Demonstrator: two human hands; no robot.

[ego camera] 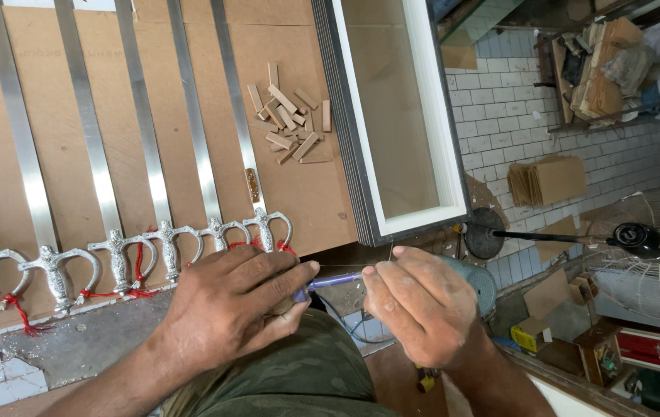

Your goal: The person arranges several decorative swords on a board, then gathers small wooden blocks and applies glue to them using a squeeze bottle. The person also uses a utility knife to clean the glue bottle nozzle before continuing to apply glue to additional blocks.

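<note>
1. The left hand (225, 305) has its grip closed on a slim purple tool (328, 283): thumb and forefinger pinch its near end, and the other fingers curl under.
2. The right hand (422, 305) meets it from the other side, its fingertips pinched shut around the tool's far end and a thin wire (390, 245) that rises from the grip; what the wire ends in cannot be told.
3. The purple tool lies level between the two hands, over the person's lap in camouflage trousers (307, 371), just off the worktop's near edge.
4. Just beyond the left hand, a row of small silver swords (117, 255) lies on the brown board worktop (307, 193), blades fanning away and hilts toward the person, with red thread (140, 289) tied at the guards.
5. Further up the board sits a loose heap of little wooden blocks (287, 120), lying in no container.
6. Beside the heap, a dark-edged box frame (391, 224) with white inner walls lies open side up; its tan floor is bare and holds nothing.
7. Past the worktop's edge, down on the tiled floor (500, 116), stand a stack of cardboard sheets (550, 179), a wooden crate of scraps (604, 66), and a fan (646, 243) lying on its side.
</note>
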